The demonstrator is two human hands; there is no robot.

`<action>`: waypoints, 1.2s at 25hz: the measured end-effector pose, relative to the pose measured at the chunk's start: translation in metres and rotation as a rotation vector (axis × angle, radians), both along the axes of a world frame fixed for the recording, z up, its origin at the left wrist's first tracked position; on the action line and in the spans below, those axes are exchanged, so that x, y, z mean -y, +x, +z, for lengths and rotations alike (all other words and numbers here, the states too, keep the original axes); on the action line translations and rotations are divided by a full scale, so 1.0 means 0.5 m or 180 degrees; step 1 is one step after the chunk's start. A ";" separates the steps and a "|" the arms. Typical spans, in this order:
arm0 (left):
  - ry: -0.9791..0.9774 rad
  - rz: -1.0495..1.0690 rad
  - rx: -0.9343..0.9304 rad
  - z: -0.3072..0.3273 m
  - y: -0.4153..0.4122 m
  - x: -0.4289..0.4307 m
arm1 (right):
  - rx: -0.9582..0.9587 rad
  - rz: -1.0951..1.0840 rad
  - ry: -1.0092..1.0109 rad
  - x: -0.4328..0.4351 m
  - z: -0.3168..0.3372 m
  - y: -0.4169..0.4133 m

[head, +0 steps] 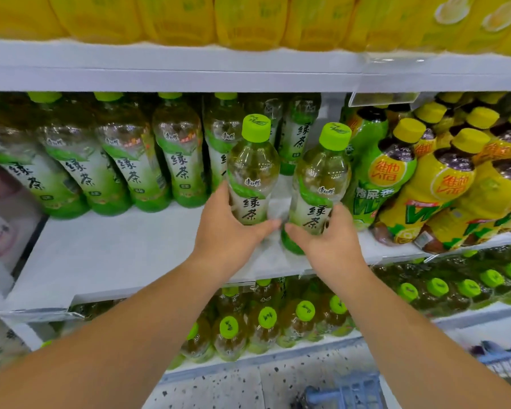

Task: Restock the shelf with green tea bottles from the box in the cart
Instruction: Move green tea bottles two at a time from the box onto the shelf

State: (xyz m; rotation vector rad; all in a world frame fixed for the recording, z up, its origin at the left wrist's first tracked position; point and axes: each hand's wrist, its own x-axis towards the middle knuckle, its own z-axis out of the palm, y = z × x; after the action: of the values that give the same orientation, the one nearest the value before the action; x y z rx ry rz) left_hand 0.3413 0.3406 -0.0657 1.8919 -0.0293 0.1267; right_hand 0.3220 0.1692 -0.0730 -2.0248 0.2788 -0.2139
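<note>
Left hand (pixel 227 231) grips the left bottle (pixel 252 169), right hand (pixel 331 234) the right bottle (pixel 322 178), both low at centre frame, so either may tip on release

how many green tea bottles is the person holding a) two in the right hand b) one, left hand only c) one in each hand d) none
c: the left hand grips one green tea bottle and the right hand grips a second bottle.

the left bottle (pixel 252 169) and right bottle (pixel 322 178), clear with green caps, are held upright, just apart, right of the middle of the shelf (pixel 115 249). a matching row (pixel 130 166) is lined along its back edge.
</note>
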 end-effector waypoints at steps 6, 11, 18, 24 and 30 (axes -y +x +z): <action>0.0814 0.0360 -0.0187 -0.052 0.002 -0.017 | -0.0067 -0.0228 -0.0676 -0.013 -0.038 -0.001; 0.0626 0.0569 -0.0280 -0.035 0.036 0.019 | 0.0016 -0.0453 -0.0291 -0.029 -0.033 0.059; 0.1060 0.0678 -0.0482 -0.022 0.082 0.070 | 0.0313 -0.0609 -0.0402 -0.035 -0.051 0.120; 0.1399 0.0724 -0.0177 -0.026 0.108 0.095 | 0.0292 -0.0611 -0.0493 -0.021 -0.063 0.150; 0.1460 0.0744 0.0113 -0.032 0.125 0.100 | 0.0348 -0.0521 -0.0704 -0.011 -0.079 0.172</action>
State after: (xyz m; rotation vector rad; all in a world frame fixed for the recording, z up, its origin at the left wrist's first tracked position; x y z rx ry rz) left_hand 0.4039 0.2904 -0.0815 2.3473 0.1509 0.3362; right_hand 0.4081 0.1746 -0.1123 -2.2005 0.3657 -0.4743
